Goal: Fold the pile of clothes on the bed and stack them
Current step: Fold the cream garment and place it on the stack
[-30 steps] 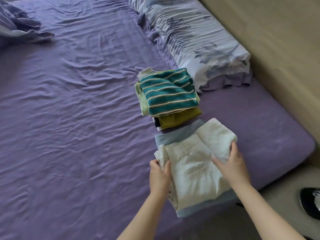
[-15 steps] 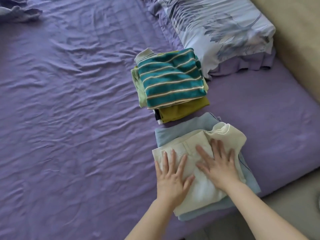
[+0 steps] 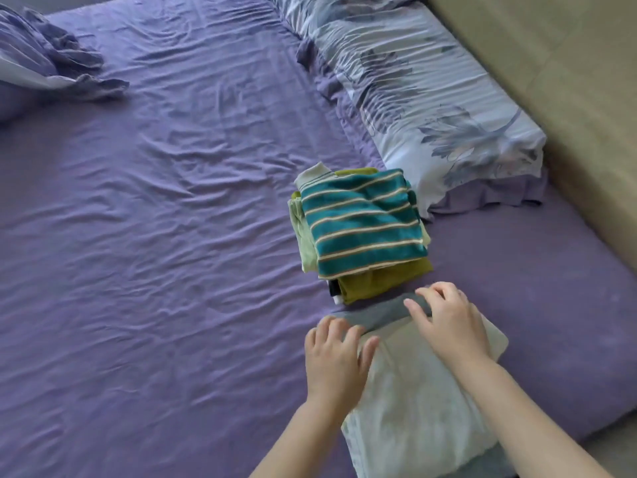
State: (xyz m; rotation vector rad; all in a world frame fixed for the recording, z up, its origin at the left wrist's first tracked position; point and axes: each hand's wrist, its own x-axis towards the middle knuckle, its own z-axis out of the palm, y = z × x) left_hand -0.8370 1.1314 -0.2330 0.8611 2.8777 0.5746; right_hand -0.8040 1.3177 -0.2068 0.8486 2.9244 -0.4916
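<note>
Purple sheets cover the bed [image 3: 172, 236], where a striped stack [image 3: 362, 222] sits by the pillow [image 3: 431, 108]. Just in front of it, the left hand [image 3: 336, 357] and right hand [image 3: 448, 322] curl their fingers over the far edge of the white garment [image 3: 413, 401] on a grey-blue one [image 3: 382, 313], probably to gather both for stacking.

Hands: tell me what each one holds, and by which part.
Both hands sit at the far edge of the near stack. The left hand is on the white garment, the right hand over the grey-blue garment. Whether either grips cannot be told.
</note>
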